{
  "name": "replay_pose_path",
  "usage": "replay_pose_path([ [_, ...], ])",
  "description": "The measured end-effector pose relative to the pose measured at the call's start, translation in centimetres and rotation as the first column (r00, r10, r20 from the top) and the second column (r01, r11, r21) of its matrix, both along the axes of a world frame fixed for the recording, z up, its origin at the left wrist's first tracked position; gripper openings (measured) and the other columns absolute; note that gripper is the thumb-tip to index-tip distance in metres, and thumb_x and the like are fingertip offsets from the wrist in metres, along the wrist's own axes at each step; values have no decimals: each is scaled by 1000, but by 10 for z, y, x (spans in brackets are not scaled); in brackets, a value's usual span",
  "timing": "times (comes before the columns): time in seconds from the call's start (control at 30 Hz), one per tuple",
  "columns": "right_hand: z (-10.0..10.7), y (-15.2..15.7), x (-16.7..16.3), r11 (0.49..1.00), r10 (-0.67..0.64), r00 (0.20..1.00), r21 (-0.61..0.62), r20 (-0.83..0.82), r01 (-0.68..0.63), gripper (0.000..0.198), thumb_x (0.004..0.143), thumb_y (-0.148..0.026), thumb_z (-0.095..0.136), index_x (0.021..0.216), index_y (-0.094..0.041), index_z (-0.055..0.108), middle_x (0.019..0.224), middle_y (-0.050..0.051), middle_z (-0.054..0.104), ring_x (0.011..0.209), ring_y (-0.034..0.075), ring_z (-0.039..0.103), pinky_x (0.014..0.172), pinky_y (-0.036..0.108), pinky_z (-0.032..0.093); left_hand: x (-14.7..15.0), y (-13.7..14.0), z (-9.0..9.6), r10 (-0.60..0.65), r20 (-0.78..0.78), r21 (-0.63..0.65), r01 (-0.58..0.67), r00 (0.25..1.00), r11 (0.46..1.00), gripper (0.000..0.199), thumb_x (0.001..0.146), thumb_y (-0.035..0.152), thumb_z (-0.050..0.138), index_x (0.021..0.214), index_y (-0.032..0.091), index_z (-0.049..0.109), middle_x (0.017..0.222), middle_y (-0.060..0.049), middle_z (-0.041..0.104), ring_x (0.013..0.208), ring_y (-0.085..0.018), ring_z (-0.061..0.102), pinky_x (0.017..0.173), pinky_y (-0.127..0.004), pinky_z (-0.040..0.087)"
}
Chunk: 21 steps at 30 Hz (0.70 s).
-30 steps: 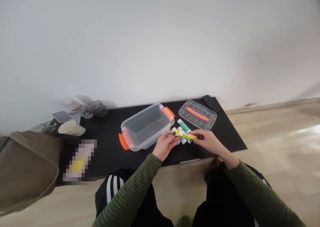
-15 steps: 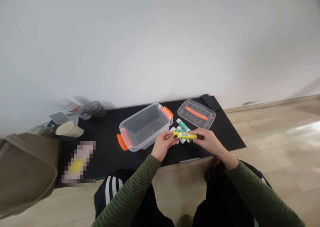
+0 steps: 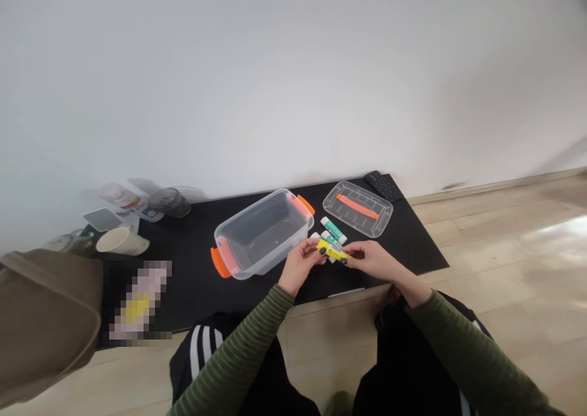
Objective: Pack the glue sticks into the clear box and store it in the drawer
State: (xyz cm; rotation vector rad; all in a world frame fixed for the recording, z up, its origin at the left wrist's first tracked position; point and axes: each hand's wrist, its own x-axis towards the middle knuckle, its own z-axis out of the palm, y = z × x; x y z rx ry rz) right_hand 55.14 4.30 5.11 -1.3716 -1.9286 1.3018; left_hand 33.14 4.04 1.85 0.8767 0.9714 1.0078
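Observation:
Between my two hands is a yellow glue stick [image 3: 332, 251] with a white label, tilted down to the right. My left hand [image 3: 298, 266] pinches its left end, and the fingers of my right hand [image 3: 373, 260] grip the right end. Just below and behind it, several green-and-white glue sticks [image 3: 333, 229] lie in a loose pile on the black table [image 3: 192, 281], partly hidden by my hands. Left of the pile stands a clear plastic box [image 3: 266, 266] with orange latches, its top uncovered. Behind the pile lies its clear lid [image 3: 367, 223] with an orange handle.
A paper cup [image 3: 123, 241], a dark glass [image 3: 169, 202], a white bottle [image 3: 126, 197] and a white-framed flat object [image 3: 103, 219] stand at the table's left. A black dotted item [image 3: 387, 186] lies at the back right. A brown sleeve [image 3: 46, 318] reaches in at left, beside a blurred patch.
The yellow glue stick has turned from nearly level to sloping down to the right. My right hand has come closer to my left. The view has shifted slightly.

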Motion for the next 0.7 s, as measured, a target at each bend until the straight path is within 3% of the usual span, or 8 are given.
replay_pose_path([
  [0.1,2,13,5,982,-133,959,164,248,94,25,85,-33,58,100,-22,75,94,2,75,85,19,66,77,26,48,-6,3,-5,54,-292,135,-15,955,991,41,76,28,72,113,15,61,112,-12,69,86,-18,68,83,-38,56],
  [0.2,-6,30,12,937,-319,813,293,487,192,27,86,-27,55,105,-21,72,102,5,74,94,21,66,80,27,45,-15,4,-11,141,-669,286,78,730,955,31,82,18,60,112,19,64,109,-9,70,87,-20,67,89,-40,53],
  [0.27,-14,41,12,934,-347,725,290,596,209,28,86,-26,55,108,-20,70,106,8,72,99,23,65,82,28,45,-19,5,-15,183,-808,339,188,560,922,32,82,12,54,111,19,65,112,-9,69,96,-22,66,95,-40,49],
  [0.4,-29,52,3,961,-276,632,187,724,205,29,89,-30,52,110,-19,68,105,12,71,99,27,66,80,32,46,-21,8,-20,202,-907,330,327,369,885,37,83,7,49,116,19,62,123,-11,64,113,-23,60,101,-38,45],
  [0.57,-36,55,-9,965,-252,595,157,763,208,29,89,-28,51,111,-15,64,108,16,68,98,27,66,79,32,47,-17,8,-17,125,-982,169,368,141,914,32,87,13,49,117,18,59,116,-13,65,103,-25,64,89,-36,49],
  [0.7,-36,53,-14,966,-256,572,181,779,187,27,90,-24,48,111,-13,62,109,17,65,98,27,64,77,32,48,-15,5,-14,133,-991,131,399,22,907,32,89,12,44,118,17,57,112,-13,64,97,-24,65,83,-33,49],
])
